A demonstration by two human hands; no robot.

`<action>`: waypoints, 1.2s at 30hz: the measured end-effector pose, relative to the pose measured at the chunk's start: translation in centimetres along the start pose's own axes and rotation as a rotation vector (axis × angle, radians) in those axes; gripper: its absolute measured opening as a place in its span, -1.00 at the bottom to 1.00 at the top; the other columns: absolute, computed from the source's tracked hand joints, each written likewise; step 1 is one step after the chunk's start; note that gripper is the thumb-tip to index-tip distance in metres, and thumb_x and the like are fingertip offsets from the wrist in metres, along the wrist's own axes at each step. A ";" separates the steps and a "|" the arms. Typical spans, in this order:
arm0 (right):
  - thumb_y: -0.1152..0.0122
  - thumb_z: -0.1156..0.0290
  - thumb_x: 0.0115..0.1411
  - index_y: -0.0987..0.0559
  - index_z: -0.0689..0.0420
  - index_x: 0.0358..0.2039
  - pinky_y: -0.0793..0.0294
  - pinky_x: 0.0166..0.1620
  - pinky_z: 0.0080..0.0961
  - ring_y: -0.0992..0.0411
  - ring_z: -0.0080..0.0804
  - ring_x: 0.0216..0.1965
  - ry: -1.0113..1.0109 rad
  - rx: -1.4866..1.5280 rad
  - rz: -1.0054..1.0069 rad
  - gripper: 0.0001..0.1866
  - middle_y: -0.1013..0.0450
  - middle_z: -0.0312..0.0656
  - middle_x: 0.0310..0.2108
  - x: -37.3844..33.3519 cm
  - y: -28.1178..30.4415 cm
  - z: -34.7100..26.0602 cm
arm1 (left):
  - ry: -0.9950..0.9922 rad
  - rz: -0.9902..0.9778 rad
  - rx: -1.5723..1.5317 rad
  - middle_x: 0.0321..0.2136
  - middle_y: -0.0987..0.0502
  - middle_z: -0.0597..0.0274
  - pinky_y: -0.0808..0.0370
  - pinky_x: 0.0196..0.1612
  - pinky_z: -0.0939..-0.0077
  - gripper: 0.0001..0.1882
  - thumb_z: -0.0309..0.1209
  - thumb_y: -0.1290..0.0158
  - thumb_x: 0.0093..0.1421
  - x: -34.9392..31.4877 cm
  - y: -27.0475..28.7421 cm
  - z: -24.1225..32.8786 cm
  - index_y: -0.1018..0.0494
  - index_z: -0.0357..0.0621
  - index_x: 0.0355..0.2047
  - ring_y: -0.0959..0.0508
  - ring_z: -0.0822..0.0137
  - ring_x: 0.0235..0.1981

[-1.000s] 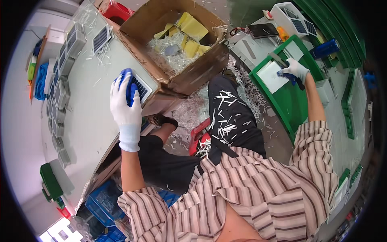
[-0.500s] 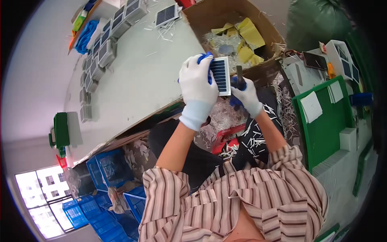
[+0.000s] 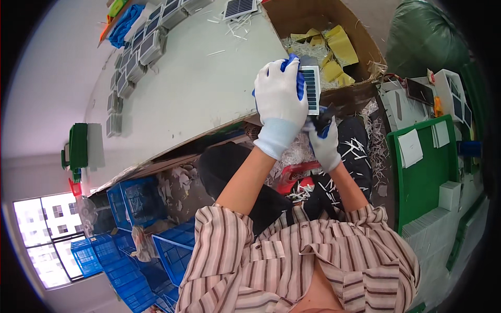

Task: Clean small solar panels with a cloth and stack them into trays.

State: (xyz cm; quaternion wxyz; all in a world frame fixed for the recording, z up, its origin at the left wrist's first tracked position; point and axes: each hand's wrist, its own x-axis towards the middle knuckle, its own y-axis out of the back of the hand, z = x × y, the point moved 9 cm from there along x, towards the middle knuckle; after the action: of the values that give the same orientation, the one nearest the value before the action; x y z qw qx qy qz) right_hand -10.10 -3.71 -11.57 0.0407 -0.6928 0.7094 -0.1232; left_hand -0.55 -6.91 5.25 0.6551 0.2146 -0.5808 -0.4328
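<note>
My left hand (image 3: 282, 94), in a white glove with blue-coated fingers, grips a small solar panel (image 3: 311, 89) with dark cells and a white border by its left side. It is held up beside the table's right edge, and my fingers hide part of it. Just below and right of the panel, my right hand (image 3: 325, 146), gloved alike, is closed around a dark tool (image 3: 327, 116). Motion smears that tool, so its exact kind does not show. White strips (image 3: 356, 148) lie on my dark trouser leg.
Stacks of solar panels (image 3: 136, 65) line the far left of the white table (image 3: 209, 83). Another panel (image 3: 240, 7) lies among white strips. A cardboard box (image 3: 373, 44) holds yellow pieces and scraps. At right stands a green tray (image 3: 425, 172); blue crates (image 3: 117, 266) are lower left.
The view has shifted. My right hand has dropped lower with the dark tool, from beside the panel's right edge to below its lower corner. My left hand still holds the panel.
</note>
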 end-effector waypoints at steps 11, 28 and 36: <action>0.28 0.08 0.35 -0.34 0.11 0.07 -0.51 -0.04 -0.40 -0.49 -0.34 -0.17 -0.465 1.275 -0.126 -0.55 -0.45 -0.16 -0.11 9.5 -6.9 5.8 | -0.123 -0.097 -0.137 -0.14 -0.44 0.05 -0.31 0.04 0.14 -0.55 -0.46 -0.16 -0.09 0.0 -0.7 0.7 -0.47 -0.17 -0.11 -0.38 -0.03 -0.04; -0.35 0.44 -0.03 -0.56 0.20 -0.50 -0.40 -0.44 -0.62 -0.41 -0.57 -0.55 0.060 -0.108 -0.666 -0.86 -0.49 -0.24 -0.56 0.0 -3.8 -2.6 | -0.177 -0.127 -0.044 -0.13 -0.48 0.13 -0.33 0.02 0.19 -0.56 -0.64 0.00 -0.10 -0.3 0.1 0.3 -0.51 -0.04 -0.15 -0.42 0.01 -0.08; -0.21 0.56 0.07 -0.33 0.20 0.00 -0.44 -0.21 -0.51 -0.46 -0.41 -0.32 0.035 -0.079 0.064 -0.54 -0.48 -0.20 -0.29 2.8 0.1 1.7 | -0.050 -0.145 0.081 -0.17 -0.44 0.02 -0.33 -0.03 0.15 -0.57 -0.52 -0.07 -0.08 0.5 -0.6 -0.3 -0.45 -0.14 -0.11 -0.39 -0.03 -0.10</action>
State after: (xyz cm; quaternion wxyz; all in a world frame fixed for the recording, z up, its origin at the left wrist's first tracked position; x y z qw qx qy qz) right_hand -9.96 -6.73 -12.88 0.0051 -0.6685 0.7361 -0.1059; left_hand -0.50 -7.70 5.01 0.5979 0.2716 -0.5972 -0.4605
